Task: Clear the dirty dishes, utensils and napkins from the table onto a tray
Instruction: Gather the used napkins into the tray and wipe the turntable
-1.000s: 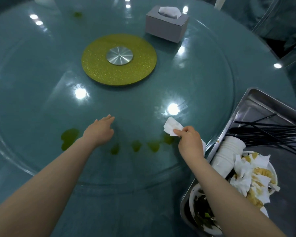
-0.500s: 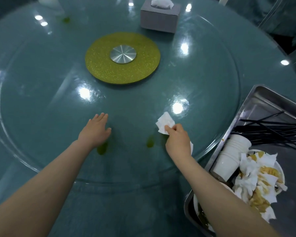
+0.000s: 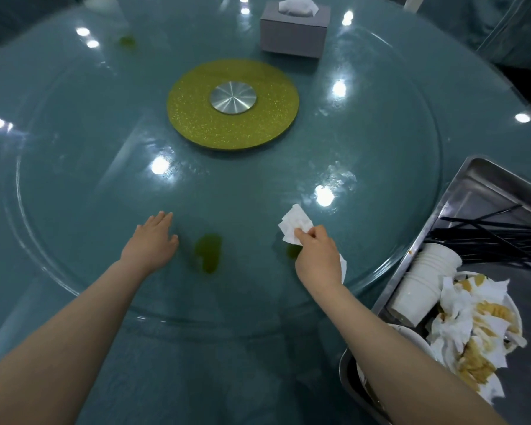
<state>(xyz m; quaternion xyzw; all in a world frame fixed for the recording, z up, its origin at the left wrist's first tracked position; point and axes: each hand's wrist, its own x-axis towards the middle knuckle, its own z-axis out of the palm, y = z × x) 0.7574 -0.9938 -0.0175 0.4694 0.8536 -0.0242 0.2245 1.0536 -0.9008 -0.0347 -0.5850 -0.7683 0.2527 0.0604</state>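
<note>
- Two bare hands are over the round glass turntable (image 3: 74,185) on the blue table.
- On the left, the left hand (image 3: 152,243) lies flat on the glass with its fingers straight and holds nothing.
- I think this hand should push gently to turn or steady the glass.
- Just right of it sits a green spill (image 3: 208,252) on the glass.
- A smaller green spot (image 3: 292,250) sits right beside the right hand (image 3: 318,259).
- That hand has its fingers curled and pinches a crumpled white napkin (image 3: 295,227) just above the glass.
- To do this step well, I think the hand should keep a firm pinch and carry the napkin right, over the rim, into the tray (image 3: 485,179).
- The napkin could also dab the green spots first, so they do not smear.
- On the far right, the metal tray sits beside the table edge.
- It holds black chopsticks (image 3: 491,237), stacked white cups (image 3: 423,280) and a plate of dirty napkins (image 3: 478,326).
- The cups lie near the tray's edge, so the hand should go over them and not bump them.
- Farther back are a yellow disc (image 3: 233,124) and a grey tissue box (image 3: 293,32), well away from both hands.
</note>
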